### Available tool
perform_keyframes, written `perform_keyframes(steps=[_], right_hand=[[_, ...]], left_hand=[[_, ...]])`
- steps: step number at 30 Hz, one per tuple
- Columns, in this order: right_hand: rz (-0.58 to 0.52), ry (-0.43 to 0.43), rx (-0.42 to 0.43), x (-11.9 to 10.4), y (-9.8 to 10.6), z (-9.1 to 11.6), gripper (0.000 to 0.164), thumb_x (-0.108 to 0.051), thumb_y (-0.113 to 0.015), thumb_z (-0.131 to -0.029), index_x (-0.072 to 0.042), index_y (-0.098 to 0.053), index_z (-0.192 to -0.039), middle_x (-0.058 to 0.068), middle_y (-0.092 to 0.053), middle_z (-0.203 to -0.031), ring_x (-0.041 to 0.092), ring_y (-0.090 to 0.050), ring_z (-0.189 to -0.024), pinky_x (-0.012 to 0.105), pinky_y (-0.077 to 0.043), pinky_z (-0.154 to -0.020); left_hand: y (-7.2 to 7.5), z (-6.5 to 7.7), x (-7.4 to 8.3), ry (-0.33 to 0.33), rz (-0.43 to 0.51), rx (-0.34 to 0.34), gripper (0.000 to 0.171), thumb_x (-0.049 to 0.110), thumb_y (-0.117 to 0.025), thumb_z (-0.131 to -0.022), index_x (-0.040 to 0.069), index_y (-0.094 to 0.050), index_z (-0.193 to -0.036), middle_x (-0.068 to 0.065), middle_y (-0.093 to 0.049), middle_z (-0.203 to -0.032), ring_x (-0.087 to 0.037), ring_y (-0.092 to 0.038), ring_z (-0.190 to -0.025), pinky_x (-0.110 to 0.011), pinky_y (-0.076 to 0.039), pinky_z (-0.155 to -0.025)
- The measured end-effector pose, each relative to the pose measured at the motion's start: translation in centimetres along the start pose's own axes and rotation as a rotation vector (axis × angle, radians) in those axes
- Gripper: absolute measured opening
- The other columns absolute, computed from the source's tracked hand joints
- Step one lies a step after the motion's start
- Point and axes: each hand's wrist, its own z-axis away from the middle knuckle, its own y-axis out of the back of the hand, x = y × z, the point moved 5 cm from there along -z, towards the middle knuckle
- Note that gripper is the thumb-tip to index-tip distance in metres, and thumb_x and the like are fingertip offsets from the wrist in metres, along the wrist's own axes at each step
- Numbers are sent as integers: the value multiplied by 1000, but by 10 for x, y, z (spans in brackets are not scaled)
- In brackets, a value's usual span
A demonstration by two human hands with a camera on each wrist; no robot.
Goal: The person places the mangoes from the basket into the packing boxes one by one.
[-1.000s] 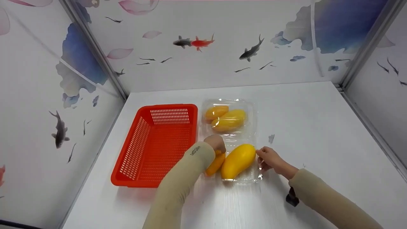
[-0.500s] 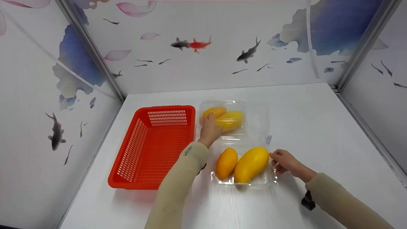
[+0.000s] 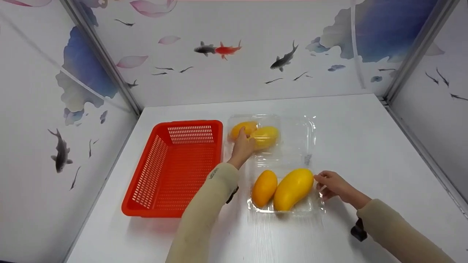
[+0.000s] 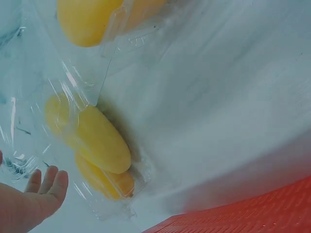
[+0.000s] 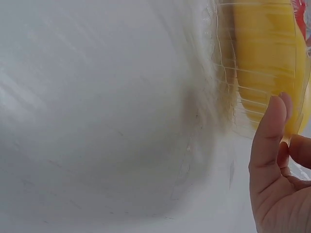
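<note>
A clear plastic clamshell box (image 3: 321,205) stands in front with its lid (image 3: 294,140) folded back. Inside it lie a smaller orange mango (image 3: 264,188) and a larger yellow mango (image 3: 295,189). My right hand (image 3: 338,185) pinches the box's right edge between thumb and fingers, close beside the yellow mango (image 5: 265,53) in the right wrist view. Farther back, a second clear box (image 3: 264,156) holds two mangoes, one orange (image 3: 244,128) and one yellow (image 3: 267,138). Over its left side reaches my left hand (image 3: 242,149), fingers loosely extended and holding nothing (image 4: 34,204).
A red plastic basket (image 3: 126,202) with slotted sides sits to the left, close beside the back box. Everything stands on a white table (image 3: 365,146). White panels (image 3: 234,80) printed with fish and petals enclose the back and sides.
The front box has slid right with both mangoes, the right hand gripping its edge. The left hand has left the front orange mango and moved back to the second box.
</note>
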Motion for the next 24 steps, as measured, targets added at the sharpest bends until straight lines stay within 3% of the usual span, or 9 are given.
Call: perform_keyframes(steps=[5,10,15,20,24], right_hand=[[-73,1,-40,2,1,6,37,-30,-41,-97,5,-43,-108,5,-54,-79,11,-54,-58,26,-53,-59],[-165,-27,-81,6,4,13,46,-39,-35,-98,4,-42,-113,4,-55,-83,13,-57,-65,28,-54,-67],[-264,-76,-103,11,7,21,61,-52,-35,-93,2,-39,-122,5,-58,-91,16,-61,-73,30,-54,-73],[-341,-61,-156,15,4,31,65,-52,-33,-94,3,-36,-129,5,-60,-97,17,-63,-81,31,-53,-77],[-332,-64,-180,17,-5,37,69,-54,-33,-93,4,-32,-132,5,-57,-99,18,-63,-85,32,-53,-77]], left_hand=[[13,11,7,-4,-51,81,40,31,-30,-98,8,-45,-127,-10,-55,-110,-21,-50,-96,-32,-42,-93],[27,34,17,-85,-92,85,42,32,-26,-97,6,-59,-98,-5,-54,-81,-19,-48,-78,-29,-43,-74],[31,64,14,-70,-132,-44,42,33,-25,-96,7,-56,-86,-3,-48,-71,-18,-43,-66,-26,-37,-62],[21,94,1,-31,-191,-187,38,35,-30,-97,7,-55,-89,-2,-46,-73,-16,-44,-68,-25,-37,-62],[10,122,-14,-6,-153,-258,34,36,-34,-97,8,-55,-97,-5,-52,-81,-16,-46,-74,-27,-41,-66]])
